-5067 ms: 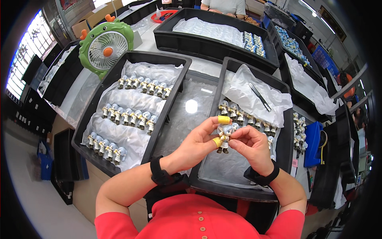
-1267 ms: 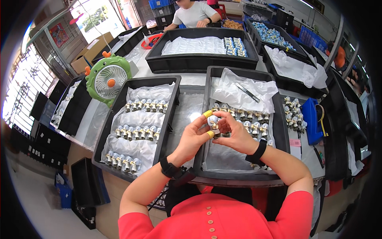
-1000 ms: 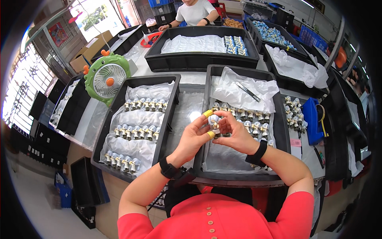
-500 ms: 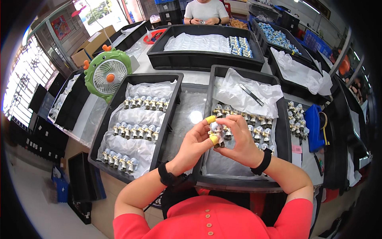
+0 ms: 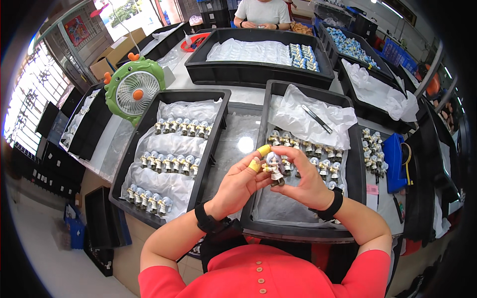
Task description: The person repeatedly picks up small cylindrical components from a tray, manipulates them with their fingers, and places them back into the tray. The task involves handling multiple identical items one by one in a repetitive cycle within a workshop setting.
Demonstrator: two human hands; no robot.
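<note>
A small figurine (image 5: 275,169) with pale lilac hair, a white outfit and dark boots is upright between my hands, above the right tray. My right hand (image 5: 307,184) grips it, with the thumb at its feet and the fingers by its head. My left hand (image 5: 239,183) wears yellow finger covers on thumb and index finger. Its curled fingers touch the figurine's left side, while the thumb sits slightly away from it. Below and behind lies the black tray (image 5: 354,174), holding rows of similar figurines (image 5: 324,168), partly hidden by my right hand.
Another black tray (image 5: 218,124) on the left holds three rows of figurines on white sheets. A green fan (image 5: 135,90) stands behind it. A pen-like tool (image 5: 316,119) rests on white sheeting (image 5: 293,109). At right is a blue bin (image 5: 395,164). A co-worker (image 5: 262,14) sits opposite.
My left thumb has moved off the figurine's front toward the left, so more of its body shows. The figurine has shifted slightly right and turned a little.
</note>
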